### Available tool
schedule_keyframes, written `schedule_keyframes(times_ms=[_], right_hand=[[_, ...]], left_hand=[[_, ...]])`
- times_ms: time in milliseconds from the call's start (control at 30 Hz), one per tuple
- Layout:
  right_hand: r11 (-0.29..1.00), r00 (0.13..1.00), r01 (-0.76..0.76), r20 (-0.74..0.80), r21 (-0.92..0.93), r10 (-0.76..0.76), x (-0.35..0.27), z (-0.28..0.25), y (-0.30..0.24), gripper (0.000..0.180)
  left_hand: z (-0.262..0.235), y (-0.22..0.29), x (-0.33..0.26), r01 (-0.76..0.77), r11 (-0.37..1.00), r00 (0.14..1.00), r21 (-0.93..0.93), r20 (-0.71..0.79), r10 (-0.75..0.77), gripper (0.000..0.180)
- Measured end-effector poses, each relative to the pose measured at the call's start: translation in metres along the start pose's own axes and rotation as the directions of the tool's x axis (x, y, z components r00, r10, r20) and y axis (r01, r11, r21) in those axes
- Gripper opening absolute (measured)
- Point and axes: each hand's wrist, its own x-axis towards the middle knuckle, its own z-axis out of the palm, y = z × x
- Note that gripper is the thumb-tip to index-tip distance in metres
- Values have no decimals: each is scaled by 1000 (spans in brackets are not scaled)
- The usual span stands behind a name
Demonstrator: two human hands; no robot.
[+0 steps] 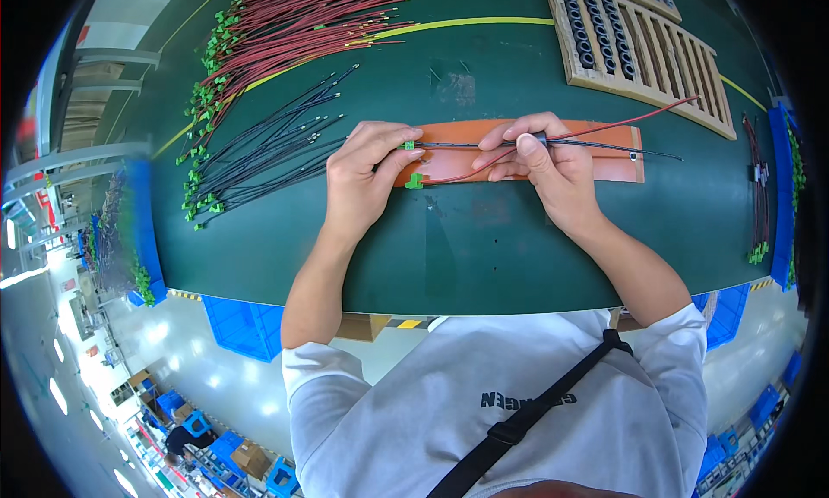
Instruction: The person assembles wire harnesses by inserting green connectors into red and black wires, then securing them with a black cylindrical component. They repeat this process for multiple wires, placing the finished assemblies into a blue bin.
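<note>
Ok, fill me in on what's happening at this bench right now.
A person works at a green table with bare hands. The left hand pinches a green connector at one end of a black wire, and the right hand holds that wire together with a red wire over an orange mat. Bundles of black wires and red wires lie at the left; a wooden tray of dark rings sits at the right.

Bare tabletop (pixel 518 256) lies open below your hands; black wires (pixel 259 157) crowd your left, and the wooden tray (pixel 643 53) blocks the upper right.
</note>
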Motion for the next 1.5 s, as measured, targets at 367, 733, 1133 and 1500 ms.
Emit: schedule_keyframes(times_ms=[367,733,1133,1500], right_hand=[[999,1000,4,0,-33,-4,1,0,-2,21],[998,1000,-20,-8,-67,20,0,2,-3,21],[998,999,-42,8,-36,42,0,2,-6,23],[996,1000,-22,-4,-86,22,0,0,-4,24]], left_hand=[[1,-6,3,66,997,998,-44,3,-66,18],[-5,2,10,-57,981,994,184,106,38,32],[-27,2,-1,95,988,945,-122,322,-51,26],[-36,-2,-4,248,876,935,-414,341,-103,35]])
